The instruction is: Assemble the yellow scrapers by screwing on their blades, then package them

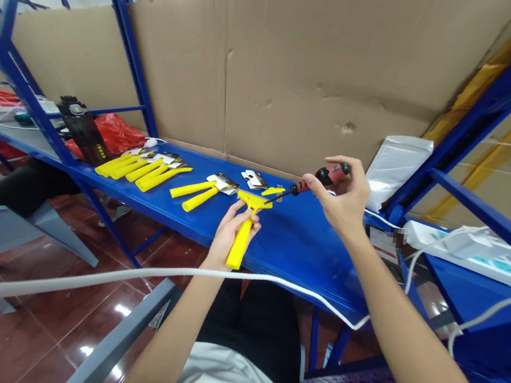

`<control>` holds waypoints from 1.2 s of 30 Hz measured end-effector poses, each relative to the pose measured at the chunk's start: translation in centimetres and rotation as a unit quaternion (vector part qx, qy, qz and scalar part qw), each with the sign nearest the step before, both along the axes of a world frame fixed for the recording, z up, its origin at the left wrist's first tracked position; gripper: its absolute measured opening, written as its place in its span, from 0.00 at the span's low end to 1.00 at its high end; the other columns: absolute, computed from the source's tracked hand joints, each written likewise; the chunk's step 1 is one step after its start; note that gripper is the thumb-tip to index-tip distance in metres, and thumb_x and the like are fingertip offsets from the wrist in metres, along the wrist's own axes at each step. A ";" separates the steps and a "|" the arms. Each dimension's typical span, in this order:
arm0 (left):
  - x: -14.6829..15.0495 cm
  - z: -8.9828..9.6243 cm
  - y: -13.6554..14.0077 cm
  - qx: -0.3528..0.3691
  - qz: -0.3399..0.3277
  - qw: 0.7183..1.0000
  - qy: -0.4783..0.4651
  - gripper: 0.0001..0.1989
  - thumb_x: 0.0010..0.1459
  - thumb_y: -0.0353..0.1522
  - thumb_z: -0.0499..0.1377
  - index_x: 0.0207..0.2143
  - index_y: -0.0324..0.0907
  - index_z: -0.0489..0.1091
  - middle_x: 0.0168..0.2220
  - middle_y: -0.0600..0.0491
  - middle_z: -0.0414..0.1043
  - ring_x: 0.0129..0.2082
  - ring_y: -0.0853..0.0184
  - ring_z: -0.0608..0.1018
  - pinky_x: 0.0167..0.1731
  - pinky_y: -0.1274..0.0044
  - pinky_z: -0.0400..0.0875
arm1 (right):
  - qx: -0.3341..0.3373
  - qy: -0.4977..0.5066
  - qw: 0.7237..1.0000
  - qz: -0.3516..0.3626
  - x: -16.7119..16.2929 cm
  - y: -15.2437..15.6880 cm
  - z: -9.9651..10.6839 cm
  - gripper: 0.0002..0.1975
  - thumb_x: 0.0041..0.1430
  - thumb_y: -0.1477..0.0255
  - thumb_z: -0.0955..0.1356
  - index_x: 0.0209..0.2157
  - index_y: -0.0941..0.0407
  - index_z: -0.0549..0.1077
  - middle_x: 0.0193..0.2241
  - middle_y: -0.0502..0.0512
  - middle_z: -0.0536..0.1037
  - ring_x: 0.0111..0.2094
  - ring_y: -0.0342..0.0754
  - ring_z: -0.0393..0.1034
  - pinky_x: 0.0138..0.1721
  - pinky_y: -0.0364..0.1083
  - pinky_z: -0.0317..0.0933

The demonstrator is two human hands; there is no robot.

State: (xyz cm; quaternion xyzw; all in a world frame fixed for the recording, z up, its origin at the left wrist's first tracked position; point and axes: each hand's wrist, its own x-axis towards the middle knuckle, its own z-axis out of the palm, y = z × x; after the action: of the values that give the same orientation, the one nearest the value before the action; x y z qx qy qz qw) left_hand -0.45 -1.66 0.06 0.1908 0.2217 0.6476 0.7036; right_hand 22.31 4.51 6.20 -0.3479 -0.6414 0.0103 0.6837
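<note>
My left hand point(226, 236) is closed around a yellow scraper point(241, 240), its wide head pointing away from me and its handle toward me. In my right hand point(348, 198) is a red-and-black screwdriver point(331, 175), held by its handle with the fingers curled round it. The screwdriver's thin dark shaft slants down to the left, and its tip meets the scraper's head. Just behind that head lie a small yellow piece point(273, 191) and a black-and-white printed card point(254, 180) on the blue table.
Several yellow scrapers with cards point(152, 173) lie in a row to the left, beside a dark bottle point(83, 130) and a red plastic bag point(117, 132). A white packet point(396, 168) leans at the right, near a power strip point(477, 253). A white cable point(224, 273) crosses in front of the table.
</note>
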 end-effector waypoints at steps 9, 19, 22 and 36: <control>0.0 0.4 -0.2 -0.009 -0.002 1.000 0.004 0.27 0.68 0.21 0.66 0.67 0.44 0.70 0.52 0.44 0.80 0.34 0.72 0.81 0.41 0.78 0.80 | 0.000 -0.002 1.000 -0.006 0.2 0.0 0.0 0.33 0.55 0.41 0.83 0.51 0.46 0.77 0.37 0.51 0.77 0.34 0.53 0.78 0.34 0.54 0.78; 0.0 -0.4 0.1 0.004 -0.007 1.000 -0.002 0.31 0.66 0.22 0.69 0.68 0.46 0.71 0.54 0.43 0.81 0.36 0.71 0.82 0.42 0.77 0.80 | -0.002 -0.018 1.000 -0.005 0.2 -0.5 0.3 0.32 0.55 0.42 0.83 0.50 0.46 0.77 0.36 0.50 0.77 0.34 0.54 0.80 0.33 0.54 0.79; 0.0 -0.6 0.2 0.013 -0.005 1.000 -0.001 0.30 0.65 0.23 0.71 0.67 0.45 0.72 0.52 0.44 0.81 0.36 0.71 0.83 0.42 0.77 0.80 | 0.002 -0.040 0.999 -0.004 0.3 -0.7 0.4 0.32 0.56 0.42 0.83 0.52 0.46 0.76 0.37 0.51 0.77 0.34 0.55 0.81 0.34 0.55 0.79; -0.3 -0.9 0.1 0.022 -0.028 0.999 0.008 0.25 0.65 0.24 0.72 0.62 0.43 0.73 0.50 0.45 0.81 0.38 0.69 0.84 0.41 0.76 0.81 | -0.109 -0.370 0.913 0.130 -1.9 -2.4 11.8 0.24 0.64 0.52 0.81 0.54 0.47 0.78 0.44 0.55 0.83 0.43 0.57 0.79 0.52 0.62 0.80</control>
State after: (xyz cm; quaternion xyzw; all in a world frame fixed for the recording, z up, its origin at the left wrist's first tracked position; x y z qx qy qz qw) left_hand -0.78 -1.59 -0.80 0.2177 0.2071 0.6306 0.7156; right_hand 20.37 2.16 17.99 -0.3125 -0.8832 0.0393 0.3475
